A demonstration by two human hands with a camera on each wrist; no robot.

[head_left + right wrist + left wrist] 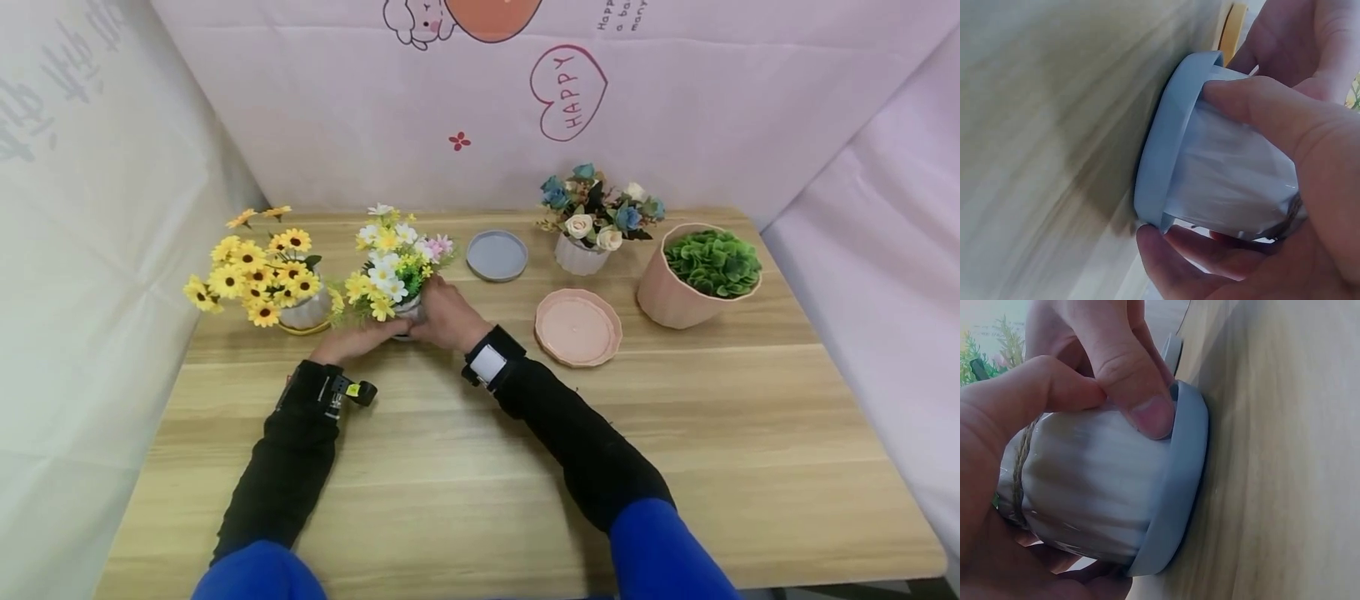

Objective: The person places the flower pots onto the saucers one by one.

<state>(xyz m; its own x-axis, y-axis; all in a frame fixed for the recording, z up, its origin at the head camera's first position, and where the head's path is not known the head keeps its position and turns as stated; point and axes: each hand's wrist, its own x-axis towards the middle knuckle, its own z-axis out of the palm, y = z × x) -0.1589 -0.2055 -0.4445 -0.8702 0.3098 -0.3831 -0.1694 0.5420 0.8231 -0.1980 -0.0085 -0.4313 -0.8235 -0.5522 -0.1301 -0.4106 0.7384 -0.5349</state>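
A whitish ribbed flowerpot (1094, 478) with twine round it holds white, yellow and pink artificial flowers (386, 267). It sits in a shallow blue-grey saucer (1163, 147) on the table. My left hand (358, 342) grips the pot from the left, its thumb across the near side and fingers round the far side. From the right, my right hand (452, 317) holds the pot low down. Its thumb (1244, 100) presses the pot's base just inside the saucer rim, and a fingertip touches the saucer's outer edge on the far side.
Left of the hands stands a pot of yellow flowers (258, 279) on a yellow saucer (306, 328). To the right are a grey-blue saucer (497, 256), a pink saucer (577, 327), a white pot (581, 255) of blue and cream roses, and a pink pot (671, 292) with green foliage.
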